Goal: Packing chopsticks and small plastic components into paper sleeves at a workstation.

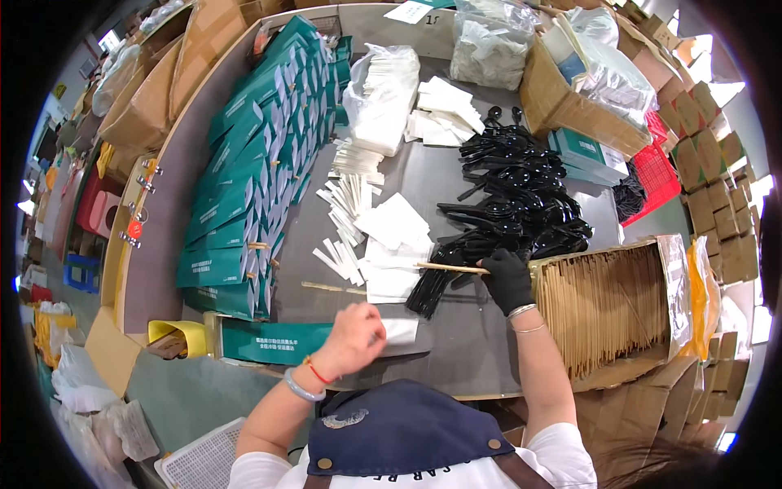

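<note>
A white paper napkin (401, 329) lies flat on the grey tabletop just below the frame's centre, its left edge pinched under the bare left hand (355, 337). A pair of pale wooden chopsticks (450, 267) — thin, level, pointing left — sits at centre frame, its right end gripped in the black-gloved right hand (507, 279), above the black spoons' handles.

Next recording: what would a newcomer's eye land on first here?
Probably the long rows of teal paper sleeves fanned along the table's left side, and the heap of black plastic spoons at centre right. Nearer, the black-gloved right hand holds a wooden chopstick pair beside a box of chopsticks, while the bare left hand rests on a white napkin.
</note>
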`<state>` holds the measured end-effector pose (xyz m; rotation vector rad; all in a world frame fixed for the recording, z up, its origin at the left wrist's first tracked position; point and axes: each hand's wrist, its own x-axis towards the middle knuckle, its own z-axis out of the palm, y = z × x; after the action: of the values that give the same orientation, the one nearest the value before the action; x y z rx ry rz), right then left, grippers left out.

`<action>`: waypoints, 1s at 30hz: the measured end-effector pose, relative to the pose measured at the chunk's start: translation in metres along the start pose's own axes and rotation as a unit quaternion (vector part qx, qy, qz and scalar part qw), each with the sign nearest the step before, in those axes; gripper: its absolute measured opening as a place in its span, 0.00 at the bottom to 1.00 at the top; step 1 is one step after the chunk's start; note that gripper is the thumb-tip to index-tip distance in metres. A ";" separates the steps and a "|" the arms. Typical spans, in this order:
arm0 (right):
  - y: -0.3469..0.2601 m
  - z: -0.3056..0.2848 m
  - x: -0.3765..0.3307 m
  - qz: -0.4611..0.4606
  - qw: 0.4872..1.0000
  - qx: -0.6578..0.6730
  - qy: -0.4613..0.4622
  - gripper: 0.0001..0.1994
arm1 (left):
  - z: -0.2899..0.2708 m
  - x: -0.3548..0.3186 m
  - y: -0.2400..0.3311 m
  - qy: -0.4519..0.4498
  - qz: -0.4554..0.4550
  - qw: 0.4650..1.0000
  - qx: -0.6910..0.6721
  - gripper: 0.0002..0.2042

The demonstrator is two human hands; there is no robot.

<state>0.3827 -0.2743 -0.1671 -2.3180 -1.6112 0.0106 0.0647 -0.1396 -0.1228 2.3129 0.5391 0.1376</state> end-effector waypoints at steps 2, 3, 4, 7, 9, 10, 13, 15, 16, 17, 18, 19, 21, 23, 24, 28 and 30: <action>0.004 -0.003 0.003 -0.043 0.999 -0.006 0.016 0.07 | 0.012 -0.016 0.002 0.033 0.018 0.999 0.035 0.05; 0.005 -0.006 0.005 -0.062 0.998 -0.002 0.026 0.07 | 0.016 -0.020 0.003 0.062 0.044 0.994 0.072 0.05; 0.004 -0.010 0.004 -0.078 0.996 0.002 0.035 0.06 | 0.015 -0.021 0.008 0.061 0.040 0.995 0.070 0.05; -0.027 -0.037 0.002 -0.061 0.997 0.008 0.037 0.06 | 0.011 -0.022 0.012 0.137 0.041 0.989 0.047 0.05; -0.055 -0.049 -0.004 -0.030 0.998 0.050 -0.012 0.07 | 0.021 -0.026 0.000 0.158 0.058 0.972 0.163 0.05; -0.065 -0.047 -0.008 -0.047 0.992 0.114 -0.042 0.07 | 0.025 -0.029 -0.004 0.158 0.057 0.972 0.162 0.05; -0.110 -0.009 -0.030 -0.047 0.953 0.246 -0.168 0.09 | 0.032 -0.043 -0.007 0.110 0.077 0.970 0.200 0.06; -0.144 0.018 -0.042 -0.045 0.962 0.204 -0.174 0.07 | 0.029 -0.050 0.000 0.052 0.060 0.975 0.206 0.08; -0.154 0.026 -0.041 -0.053 0.967 0.167 -0.185 0.08 | 0.027 -0.054 0.000 0.052 0.056 0.975 0.208 0.08; -0.156 0.027 -0.044 -0.044 0.967 0.192 -0.161 0.08 | 0.025 -0.058 -0.001 0.070 0.071 0.971 0.216 0.09; -0.154 0.026 -0.048 -0.033 0.966 0.216 -0.136 0.09 | 0.022 -0.061 -0.003 0.088 0.086 0.967 0.224 0.11; -0.150 0.023 -0.052 -0.014 0.962 0.245 -0.122 0.10 | 0.017 -0.068 -0.007 0.091 0.078 0.967 0.225 0.11; -0.138 0.002 -0.056 -0.007 0.968 0.221 -0.121 0.17 | 0.007 -0.083 -0.018 0.081 0.028 0.982 0.166 0.21; -0.125 -0.013 -0.068 -0.036 0.976 0.133 -0.166 0.20 | -0.010 -0.080 -0.018 0.082 0.003 0.984 0.158 0.27; -0.119 -0.014 -0.074 -0.063 0.976 0.096 -0.187 0.21 | -0.016 -0.079 -0.020 0.079 -0.019 0.985 0.153 0.32; -0.109 0.003 -0.087 -0.141 0.967 0.049 -0.207 0.21 | -0.017 -0.076 -0.034 0.049 -0.001 0.985 0.163 0.37; -0.117 0.008 -0.087 -0.139 0.966 0.081 -0.204 0.24 | -0.015 -0.072 -0.036 0.051 0.004 0.988 0.145 0.36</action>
<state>0.2427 -0.3148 -0.1594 -2.0383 -2.0303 0.5681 -0.0165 -0.1369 -0.1327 2.6023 0.6371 0.1927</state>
